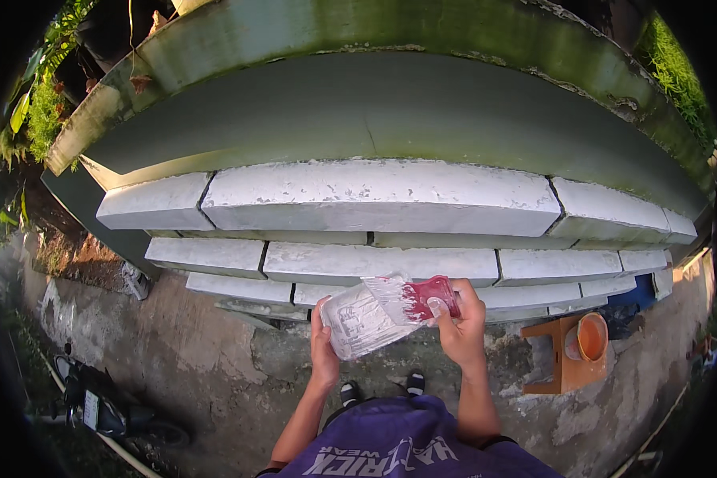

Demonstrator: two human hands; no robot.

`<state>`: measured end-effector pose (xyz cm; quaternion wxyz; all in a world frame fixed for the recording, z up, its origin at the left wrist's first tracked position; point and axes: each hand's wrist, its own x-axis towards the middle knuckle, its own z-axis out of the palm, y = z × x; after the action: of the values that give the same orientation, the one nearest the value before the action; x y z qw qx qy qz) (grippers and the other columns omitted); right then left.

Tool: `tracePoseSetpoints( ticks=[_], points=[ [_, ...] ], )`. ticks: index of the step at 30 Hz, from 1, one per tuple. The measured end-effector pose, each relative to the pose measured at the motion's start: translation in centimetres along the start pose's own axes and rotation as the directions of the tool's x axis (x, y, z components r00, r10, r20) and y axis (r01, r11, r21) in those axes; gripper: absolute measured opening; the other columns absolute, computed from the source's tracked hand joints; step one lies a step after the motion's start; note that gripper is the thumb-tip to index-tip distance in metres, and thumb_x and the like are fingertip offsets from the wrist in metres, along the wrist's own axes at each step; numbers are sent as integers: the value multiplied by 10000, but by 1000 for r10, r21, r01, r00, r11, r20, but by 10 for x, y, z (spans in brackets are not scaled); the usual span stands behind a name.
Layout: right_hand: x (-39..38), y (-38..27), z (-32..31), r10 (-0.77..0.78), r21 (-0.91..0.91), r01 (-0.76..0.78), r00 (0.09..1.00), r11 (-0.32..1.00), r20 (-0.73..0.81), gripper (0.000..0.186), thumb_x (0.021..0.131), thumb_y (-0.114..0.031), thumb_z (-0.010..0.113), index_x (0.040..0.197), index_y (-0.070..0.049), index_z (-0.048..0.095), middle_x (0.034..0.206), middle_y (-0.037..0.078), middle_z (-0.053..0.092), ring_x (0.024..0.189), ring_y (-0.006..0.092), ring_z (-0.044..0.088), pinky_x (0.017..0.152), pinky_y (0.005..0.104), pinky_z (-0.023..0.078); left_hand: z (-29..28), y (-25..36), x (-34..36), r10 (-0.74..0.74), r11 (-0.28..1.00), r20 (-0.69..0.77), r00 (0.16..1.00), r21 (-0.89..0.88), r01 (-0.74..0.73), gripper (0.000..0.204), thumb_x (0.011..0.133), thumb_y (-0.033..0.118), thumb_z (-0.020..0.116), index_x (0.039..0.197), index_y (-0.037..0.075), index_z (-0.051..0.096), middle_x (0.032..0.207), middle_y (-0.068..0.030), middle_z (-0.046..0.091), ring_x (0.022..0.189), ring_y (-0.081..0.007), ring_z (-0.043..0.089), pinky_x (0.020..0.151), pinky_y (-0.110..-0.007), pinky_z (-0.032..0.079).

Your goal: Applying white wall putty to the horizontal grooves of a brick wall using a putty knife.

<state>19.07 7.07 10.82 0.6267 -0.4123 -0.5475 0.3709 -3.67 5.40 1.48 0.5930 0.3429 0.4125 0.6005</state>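
Observation:
My left hand (323, 350) grips the left side of a shallow clear plastic tray (354, 331), its inside smeared with white paint. In my right hand (464, 327) is a wide flat paintbrush (410, 299); my thumb lies on its red handle, which is streaked with white. The brush's white-coated end rests over the tray's right part and hides some of it. Both are held up before my body, in front of the lowest of several white-coated ledges (374, 263).
Beyond the ledges rises a grey-green wall (358, 103) with a mossy rim. At right, an orange bucket (592, 336) stands on a brown stool (562, 358). A motorbike (119, 414) is parked at lower left. Plants (48, 119) grow at far left; the concrete floor (215, 342) is patchy.

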Motion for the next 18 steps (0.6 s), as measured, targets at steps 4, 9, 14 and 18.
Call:
tracePoseSetpoints(
  ticks=[4,9,14,18],
  points=[
    [-1,-16,4,-143,-403,253,948,879,284,237,787,99,583,999,17,651,888,164,691,745,269,664,682,355,525,11,14,12,218,959,64,974,171,-226,708,943,470,456,1479,23,333,1388,-129,468,1279,-224,464,1067,-342,354],
    [5,-12,16,-210,-500,470,846,728,490,288,715,90,609,971,-11,693,844,129,685,769,321,636,680,395,515,9,17,14,240,936,178,954,217,-276,603,956,350,425,1449,5,384,1381,-141,474,1283,-220,443,1099,-327,305],
    [6,-11,13,-160,-498,498,803,710,574,281,715,74,610,958,-24,709,840,112,691,766,296,629,721,399,503,14,30,8,217,912,225,950,299,-279,579,959,337,421,1434,6,403,1314,-133,514,1203,-207,481,1050,-323,348],
    [-1,2,19,-82,-545,483,795,686,601,297,739,35,633,1013,-54,707,860,93,693,806,277,629,807,400,489,9,27,7,249,908,217,944,287,-306,555,963,332,418,1414,9,434,1274,-134,539,1147,-201,508,1016,-319,379]
  ],
)
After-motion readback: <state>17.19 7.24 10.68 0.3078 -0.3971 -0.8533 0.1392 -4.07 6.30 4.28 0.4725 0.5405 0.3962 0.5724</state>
